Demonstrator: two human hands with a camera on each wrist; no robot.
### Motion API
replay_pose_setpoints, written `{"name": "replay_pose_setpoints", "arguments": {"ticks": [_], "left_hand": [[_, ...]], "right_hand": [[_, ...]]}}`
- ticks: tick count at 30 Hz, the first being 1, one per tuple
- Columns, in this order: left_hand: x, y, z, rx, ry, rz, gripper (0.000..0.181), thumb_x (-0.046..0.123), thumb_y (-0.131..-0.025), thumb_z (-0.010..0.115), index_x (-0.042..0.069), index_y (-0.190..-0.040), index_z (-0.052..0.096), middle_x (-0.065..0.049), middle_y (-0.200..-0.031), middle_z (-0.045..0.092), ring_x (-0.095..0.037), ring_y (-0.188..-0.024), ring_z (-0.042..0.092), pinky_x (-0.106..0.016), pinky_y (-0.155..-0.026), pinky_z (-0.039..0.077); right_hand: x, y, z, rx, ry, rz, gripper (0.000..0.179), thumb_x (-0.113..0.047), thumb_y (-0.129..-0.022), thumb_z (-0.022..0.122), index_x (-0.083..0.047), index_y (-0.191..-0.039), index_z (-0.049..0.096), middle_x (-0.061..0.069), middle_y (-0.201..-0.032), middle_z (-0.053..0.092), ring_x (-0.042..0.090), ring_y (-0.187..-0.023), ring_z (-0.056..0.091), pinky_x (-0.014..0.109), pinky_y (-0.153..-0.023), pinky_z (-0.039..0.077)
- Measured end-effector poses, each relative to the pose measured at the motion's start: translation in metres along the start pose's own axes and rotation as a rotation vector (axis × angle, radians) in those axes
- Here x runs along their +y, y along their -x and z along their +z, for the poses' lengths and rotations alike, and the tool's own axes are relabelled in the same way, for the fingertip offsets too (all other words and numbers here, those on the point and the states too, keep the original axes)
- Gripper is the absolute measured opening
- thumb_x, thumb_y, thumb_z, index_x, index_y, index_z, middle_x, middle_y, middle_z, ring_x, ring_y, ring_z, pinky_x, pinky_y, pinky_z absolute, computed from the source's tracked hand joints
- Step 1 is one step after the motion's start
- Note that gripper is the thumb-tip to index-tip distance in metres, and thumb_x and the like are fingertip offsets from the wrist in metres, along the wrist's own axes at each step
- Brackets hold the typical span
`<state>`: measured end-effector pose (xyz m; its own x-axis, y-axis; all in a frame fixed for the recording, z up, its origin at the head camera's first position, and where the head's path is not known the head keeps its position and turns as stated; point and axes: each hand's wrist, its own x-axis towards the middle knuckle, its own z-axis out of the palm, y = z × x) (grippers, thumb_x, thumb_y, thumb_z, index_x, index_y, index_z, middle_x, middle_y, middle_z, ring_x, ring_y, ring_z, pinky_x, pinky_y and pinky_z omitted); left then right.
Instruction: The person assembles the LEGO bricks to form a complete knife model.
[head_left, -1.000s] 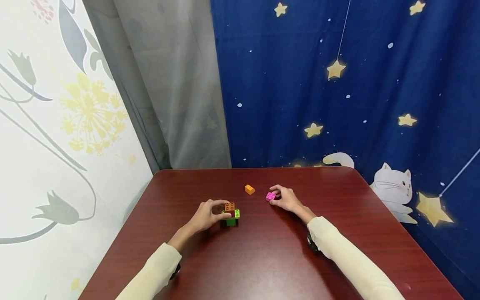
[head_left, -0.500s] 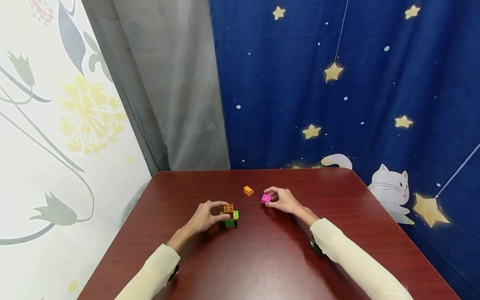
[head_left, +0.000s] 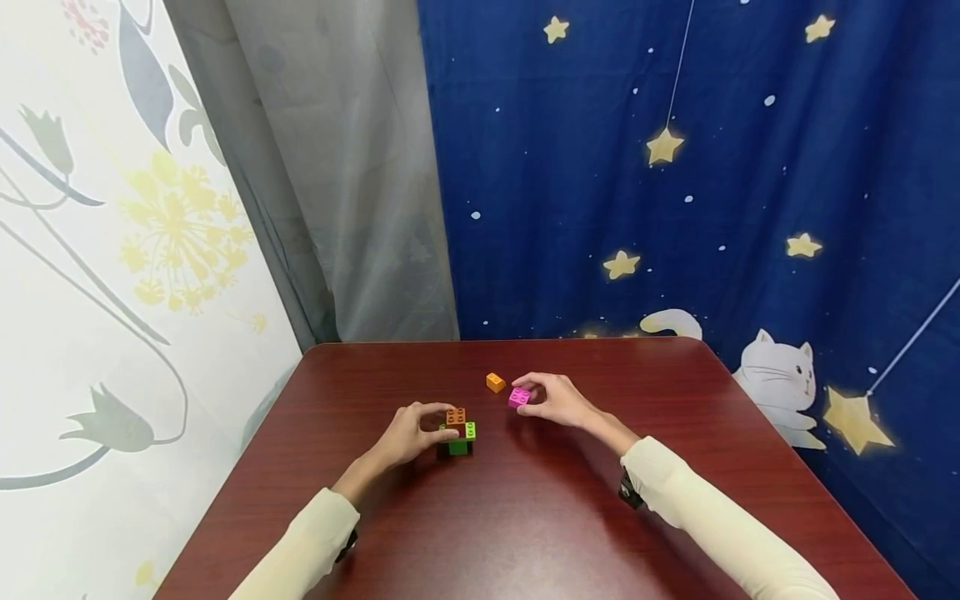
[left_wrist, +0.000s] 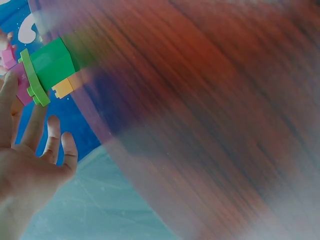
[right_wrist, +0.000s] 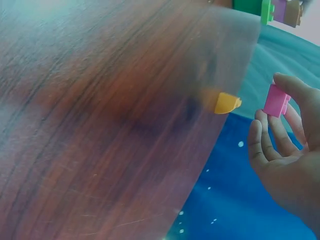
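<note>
My left hand (head_left: 406, 432) grips the upper part of a small stack of toy building bricks (head_left: 457, 447) standing on the table. Green is at the bottom of this stack, then a lime-green plate (left_wrist: 34, 78), a purple brick (left_wrist: 23, 86) and a brown brick (head_left: 456, 415) on top. Between thumb and fingers my right hand (head_left: 558, 401) pinches a pink brick (right_wrist: 276, 101), held just above the tabletop to the right of the stack. Near it, a yellow-orange brick with a sloped side (head_left: 495, 382) lies on the table, touched by neither hand.
The dark red-brown table (head_left: 480, 533) has a far edge close behind the bricks. Beyond it hang a grey curtain (head_left: 360, 167) and a blue star-patterned curtain (head_left: 555, 167). A white flowered panel (head_left: 97, 275) stands at the left.
My right hand has moved left with the pink brick, lifting it slightly, closer to the stack and the orange brick. The left hand stays on the stack. The head view has shifted a little.
</note>
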<state>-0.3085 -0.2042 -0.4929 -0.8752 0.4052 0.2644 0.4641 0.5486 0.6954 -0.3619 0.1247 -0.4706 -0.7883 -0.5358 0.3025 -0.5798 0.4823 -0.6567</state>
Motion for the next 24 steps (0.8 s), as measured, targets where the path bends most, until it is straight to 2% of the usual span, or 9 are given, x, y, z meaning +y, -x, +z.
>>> {"name": "replay_pose_setpoints", "arguments": {"ticks": [9,12,19,21,24], "left_hand": [[-0.001,0.0,0.001,0.009,-0.006,-0.003,0.041,0.031,-0.089,0.083,0.016,-0.126,0.074,-0.004,-0.11,0.078,-0.017,-0.097,0.075,-0.037,-0.084,0.06],[-0.001,0.001,0.001,0.01,0.0,-0.005,0.04,0.031,-0.089,0.083,0.016,-0.125,0.074,-0.004,-0.109,0.078,-0.017,-0.096,0.075,-0.037,-0.084,0.06],[0.002,0.001,0.0,0.01,-0.002,-0.023,0.041,0.032,-0.089,0.083,0.015,-0.126,0.074,-0.005,-0.111,0.077,-0.017,-0.096,0.075,-0.038,-0.085,0.06],[0.003,0.001,0.001,0.007,-0.002,-0.035,0.042,0.032,-0.089,0.084,0.015,-0.126,0.074,-0.006,-0.111,0.077,-0.017,-0.095,0.075,-0.04,-0.086,0.06],[0.002,0.001,0.001,0.007,-0.004,-0.039,0.042,0.032,-0.089,0.084,0.015,-0.126,0.074,-0.006,-0.111,0.077,-0.017,-0.094,0.075,-0.042,-0.086,0.06]], "right_hand": [[-0.02,-0.005,0.002,-0.023,0.001,-0.036,0.045,-0.012,-0.084,0.088,-0.002,-0.125,0.071,0.007,-0.105,0.074,0.03,-0.092,0.072,0.035,-0.08,0.06],[-0.026,-0.008,0.005,-0.03,-0.004,-0.048,0.044,-0.012,-0.084,0.088,-0.003,-0.124,0.072,0.007,-0.103,0.074,0.034,-0.093,0.072,0.039,-0.08,0.06],[-0.042,-0.015,0.012,-0.049,0.008,-0.073,0.045,-0.013,-0.084,0.088,-0.003,-0.125,0.072,0.008,-0.104,0.074,0.033,-0.093,0.071,0.042,-0.08,0.059],[-0.046,-0.018,0.015,-0.058,0.006,-0.08,0.044,-0.012,-0.084,0.088,-0.005,-0.125,0.072,0.008,-0.105,0.073,0.036,-0.095,0.071,0.044,-0.081,0.059],[-0.052,-0.022,0.019,-0.066,0.023,-0.089,0.043,-0.013,-0.085,0.087,-0.008,-0.125,0.072,0.006,-0.104,0.073,0.034,-0.094,0.07,0.046,-0.082,0.059]]}}
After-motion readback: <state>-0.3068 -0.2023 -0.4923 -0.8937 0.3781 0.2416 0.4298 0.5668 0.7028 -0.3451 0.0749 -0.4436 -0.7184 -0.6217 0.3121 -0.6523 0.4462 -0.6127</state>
